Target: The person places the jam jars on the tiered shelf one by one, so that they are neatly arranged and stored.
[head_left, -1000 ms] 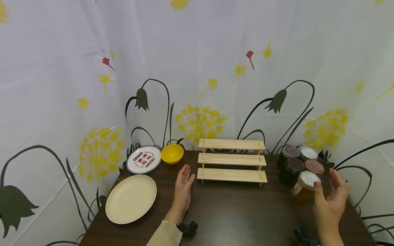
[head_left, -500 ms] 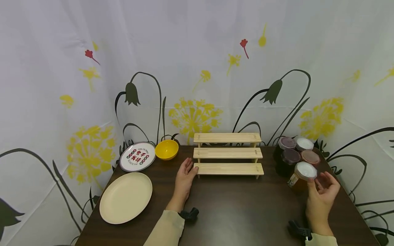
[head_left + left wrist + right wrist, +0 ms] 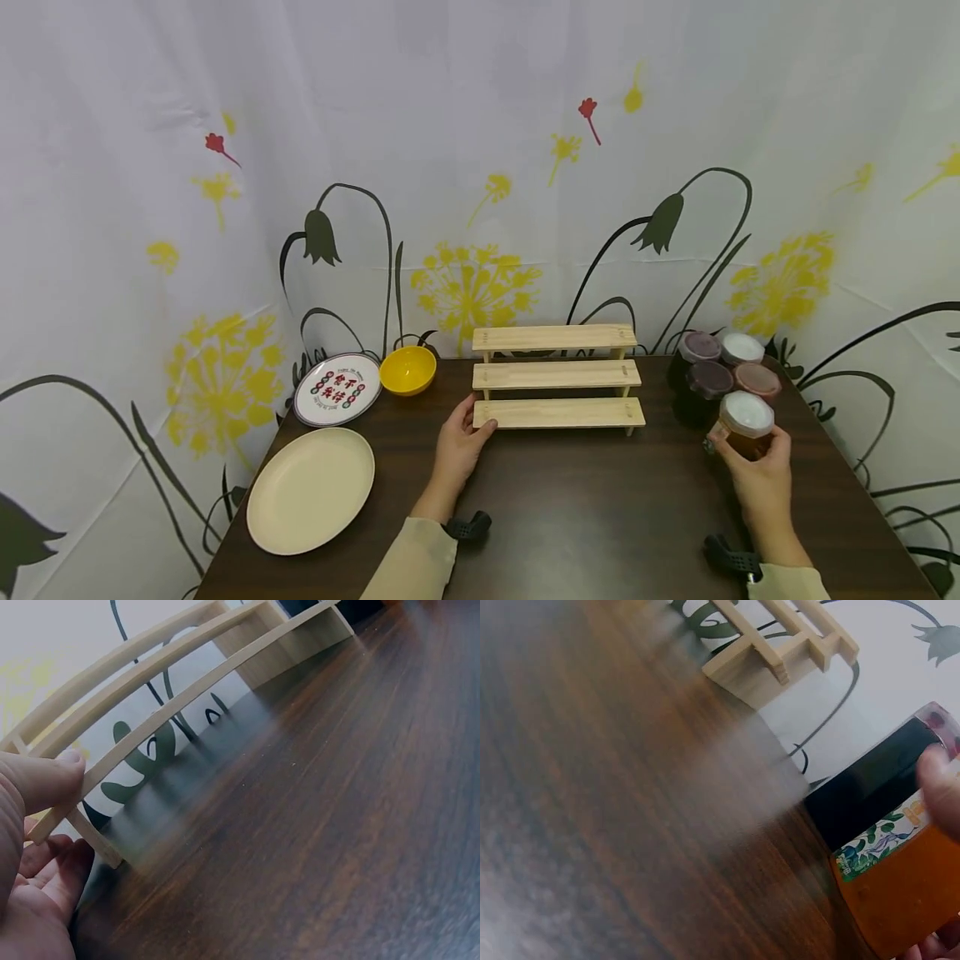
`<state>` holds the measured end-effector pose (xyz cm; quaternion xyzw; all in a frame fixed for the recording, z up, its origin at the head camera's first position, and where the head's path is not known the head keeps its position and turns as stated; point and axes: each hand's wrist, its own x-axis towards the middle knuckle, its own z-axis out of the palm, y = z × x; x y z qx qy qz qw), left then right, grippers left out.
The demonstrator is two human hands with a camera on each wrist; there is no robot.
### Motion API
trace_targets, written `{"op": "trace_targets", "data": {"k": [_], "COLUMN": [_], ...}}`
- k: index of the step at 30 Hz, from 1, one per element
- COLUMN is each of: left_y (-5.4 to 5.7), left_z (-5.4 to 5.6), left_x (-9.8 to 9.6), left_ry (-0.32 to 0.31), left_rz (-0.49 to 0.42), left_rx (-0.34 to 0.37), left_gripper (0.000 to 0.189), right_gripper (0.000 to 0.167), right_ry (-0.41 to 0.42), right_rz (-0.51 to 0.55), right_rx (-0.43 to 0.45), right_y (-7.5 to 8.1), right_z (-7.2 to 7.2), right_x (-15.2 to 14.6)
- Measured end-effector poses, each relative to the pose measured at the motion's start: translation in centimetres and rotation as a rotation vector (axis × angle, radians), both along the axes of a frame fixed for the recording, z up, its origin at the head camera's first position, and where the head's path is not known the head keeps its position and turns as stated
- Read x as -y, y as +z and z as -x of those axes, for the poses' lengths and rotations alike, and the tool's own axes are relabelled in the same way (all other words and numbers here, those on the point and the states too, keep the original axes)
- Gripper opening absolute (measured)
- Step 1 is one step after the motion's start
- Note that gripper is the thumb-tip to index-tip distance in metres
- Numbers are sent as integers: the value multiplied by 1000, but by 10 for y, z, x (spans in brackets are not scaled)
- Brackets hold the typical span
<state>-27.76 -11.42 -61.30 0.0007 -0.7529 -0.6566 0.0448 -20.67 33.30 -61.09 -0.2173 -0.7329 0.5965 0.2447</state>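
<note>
A smooth, rounded amber jar (image 3: 748, 429) with a white disc lid and a leaf-patterned label (image 3: 877, 844) sits in the curled grip of the right hand (image 3: 765, 483), thumb and fingers on opposite sides, at the near edge of four other jars (image 3: 709, 382) with purple, white and brownish lids. The left hand (image 3: 459, 446), thumb above and fingers below, pinches the left end of the pale wooden rack's (image 3: 557, 375) lowest plank. Left on the dark, wood-grained desk (image 3: 585, 508): a yellow bowl (image 3: 408, 372), a printed plate (image 3: 337, 390) and an oval cream plate (image 3: 311, 492), before a creased floral curtain (image 3: 465, 125)
</note>
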Motion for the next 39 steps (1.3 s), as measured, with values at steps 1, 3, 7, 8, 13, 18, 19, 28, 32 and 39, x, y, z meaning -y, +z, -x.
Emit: {"op": "trace_targets", "data": {"k": [1, 3, 7, 8, 13, 18, 19, 28, 32, 39], "left_y": [0, -1, -1, -1, -3, -4, -4, -4, -4, -4], "left_z": [-1, -1, -1, -1, -2, -1, -1, 0, -2, -4], "left_x": [1, 2, 3, 3, 3, 5, 6, 19, 20, 20], "left_ry": [5, 9, 10, 9, 8, -16, -22, -73, -50, -33], "left_rz": [6, 18, 39, 44, 47, 22, 24, 63, 94, 84], "left_rx": [-1, 3, 11, 14, 36, 47, 47, 8, -10, -44], "left_gripper": [72, 73, 75, 75, 78, 80, 80, 75, 71, 66], "right_gripper": [76, 76, 73, 73, 70, 64, 62, 55, 56, 61], "right_ry": [6, 7, -7, -11, -27, -70, -77, -96, -107, -180], "right_rz": [-13, -34, -44, -50, -54, -53, -49, 95, 144, 7], "right_rx": [7, 14, 0, -2, -18, -50, -68, -181, -232, -297], "right_y": [0, 1, 0, -1, -1, -1, -1, 2, 1, 4], "right_z": [0, 0, -1, -1, -2, -3, -3, -3, -3, -9], "right_x": [1, 3, 4, 4, 4, 6, 6, 7, 6, 5]}}
